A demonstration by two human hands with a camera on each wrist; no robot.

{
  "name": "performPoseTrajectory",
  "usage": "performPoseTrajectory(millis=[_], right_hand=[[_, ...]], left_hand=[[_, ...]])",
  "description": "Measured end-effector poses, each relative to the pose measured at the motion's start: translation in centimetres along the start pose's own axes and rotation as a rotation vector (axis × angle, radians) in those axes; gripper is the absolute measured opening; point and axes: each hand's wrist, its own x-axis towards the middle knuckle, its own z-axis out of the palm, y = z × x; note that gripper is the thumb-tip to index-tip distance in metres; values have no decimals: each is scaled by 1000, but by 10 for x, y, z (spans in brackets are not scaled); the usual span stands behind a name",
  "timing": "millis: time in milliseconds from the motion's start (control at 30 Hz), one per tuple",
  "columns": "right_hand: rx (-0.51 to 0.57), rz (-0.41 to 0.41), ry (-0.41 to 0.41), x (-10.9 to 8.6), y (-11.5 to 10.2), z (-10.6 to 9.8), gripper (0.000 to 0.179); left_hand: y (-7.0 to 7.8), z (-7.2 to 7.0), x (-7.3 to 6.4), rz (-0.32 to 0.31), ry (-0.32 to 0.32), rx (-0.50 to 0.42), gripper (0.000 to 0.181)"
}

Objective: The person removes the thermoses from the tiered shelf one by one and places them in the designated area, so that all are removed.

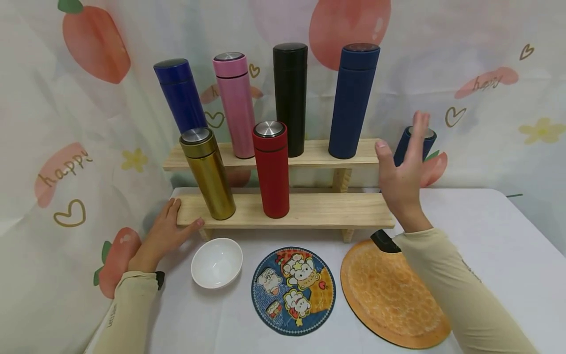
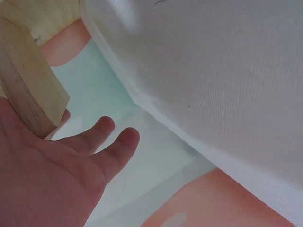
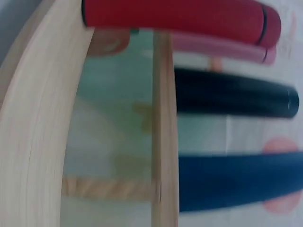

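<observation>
My left hand [image 1: 167,233] rests at the left end of the lower plank of a two-tier wooden stand [image 1: 318,211], thumb along the front. In the left wrist view, its palm meets the plank's end [image 2: 35,90] and the fingers extend past it. My right hand [image 1: 404,182] is raised beside the stand's right end, fingers pointing up and holding nothing. Behind it, a dark blue flask [image 1: 428,145] is partly hidden. A gold flask [image 1: 211,179] and a red flask [image 1: 271,177] stand on the lower tier. The right wrist view is blurred and shows no hand.
On the upper tier stand blue [image 1: 181,96], pink [image 1: 234,105], black [image 1: 290,101] and navy [image 1: 355,101] flasks. In front lie a white bowl [image 1: 216,263], a round cartoon mat [image 1: 294,291] and a bread-patterned mat [image 1: 389,295]. A printed cloth [image 1: 482,39] hangs behind.
</observation>
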Motion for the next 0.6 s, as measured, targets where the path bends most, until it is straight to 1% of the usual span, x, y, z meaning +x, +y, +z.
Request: performPoseTrajectory(millis=[67,200,367,600], right_hand=[[37,-20,-46,-3,-3,13,87],[48,-37,-136,-6,6,37,88],[93,-34,-219,-15,9,63,87],[166,35,-296,-30,5,87,84]], left_hand=[[-1,1,0,0,-1,3,111],[-1,1,0,-13,-12,-1,113],[-2,1,0,-22,-18,-8,114],[2,-1,0,-36,-26,-12,114]])
